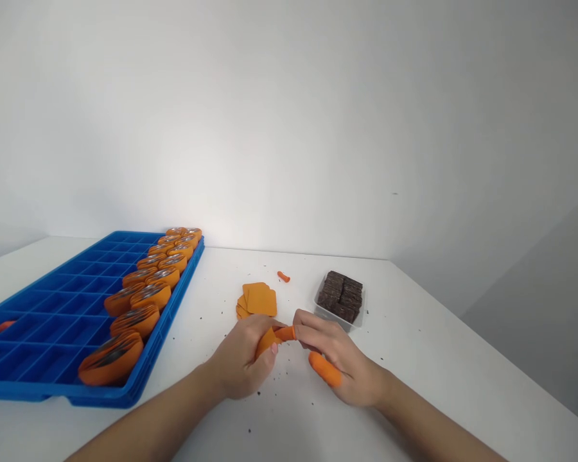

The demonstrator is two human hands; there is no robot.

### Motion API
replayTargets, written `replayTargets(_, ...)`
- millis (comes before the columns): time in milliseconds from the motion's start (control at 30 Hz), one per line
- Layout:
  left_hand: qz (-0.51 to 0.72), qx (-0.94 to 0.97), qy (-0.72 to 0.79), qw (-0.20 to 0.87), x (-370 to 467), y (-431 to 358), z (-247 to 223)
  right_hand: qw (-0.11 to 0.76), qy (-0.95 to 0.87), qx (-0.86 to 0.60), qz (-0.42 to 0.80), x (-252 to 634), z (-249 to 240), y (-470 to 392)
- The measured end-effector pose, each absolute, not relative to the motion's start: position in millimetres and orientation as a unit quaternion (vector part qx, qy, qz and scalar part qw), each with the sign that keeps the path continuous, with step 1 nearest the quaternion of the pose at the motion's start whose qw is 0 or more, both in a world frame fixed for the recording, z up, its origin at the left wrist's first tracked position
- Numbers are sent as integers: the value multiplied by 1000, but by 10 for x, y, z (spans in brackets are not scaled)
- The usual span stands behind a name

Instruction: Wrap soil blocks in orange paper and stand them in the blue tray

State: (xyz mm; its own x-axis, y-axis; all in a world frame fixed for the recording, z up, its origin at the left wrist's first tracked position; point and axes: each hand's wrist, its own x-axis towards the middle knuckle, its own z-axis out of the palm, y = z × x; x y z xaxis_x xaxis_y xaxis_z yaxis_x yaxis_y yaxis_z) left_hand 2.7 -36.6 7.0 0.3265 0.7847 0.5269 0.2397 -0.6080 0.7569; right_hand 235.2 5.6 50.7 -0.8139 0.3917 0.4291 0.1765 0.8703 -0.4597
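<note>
Right of the blue tray (89,269), the left hand (246,358) curls nearly closed around an orange piece (266,344), its thumb along the near side; the fingers hide much of the piece, so its full shape cannot be told. The right hand (349,359), farther from the tray, is half open, with orange covers on the thumb and a finger; the covered fingertip meets the piece, but whether it grips cannot be told. Beyond the hands, also right of the tray, lie overlapping orange cards (261,300), a loose orange scrap (284,276) and a clear box (334,319) of dark slabs (334,292). Inside the tray's right side, orange bundles (135,321) crowd together, their shiny contents hard to make out. The frame cuts off the tray's near left corner and both forearms.
</note>
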Motion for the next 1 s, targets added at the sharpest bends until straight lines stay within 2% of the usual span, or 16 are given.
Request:
replayTargets(133, 480, 763, 313, 299, 22, -368, 56, 262, -932, -167, 184, 2338, 483, 33)
replayTargets(300, 509, 753, 270, 319, 22, -342, -113, 361, -896, -212, 151, 2330, 437, 45)
replayTargets(433, 514, 752, 225, 346, 27, -324, -233, 350, -893, -214, 184, 2304, 428, 60)
replayTargets(567, 517, 767, 197, 324, 11, -330, -211, 371, -875, -201, 239, 2283, 391, 81)
replayTargets(867, 467, 725, 391, 322, 42, -396, -91, 442, -844, -221, 209, 2334, 362, 195)
replayTargets(1000, 550, 674, 437, 228, 87, -359, -40, 450, -844, -225, 186, 2319, 360, 156)
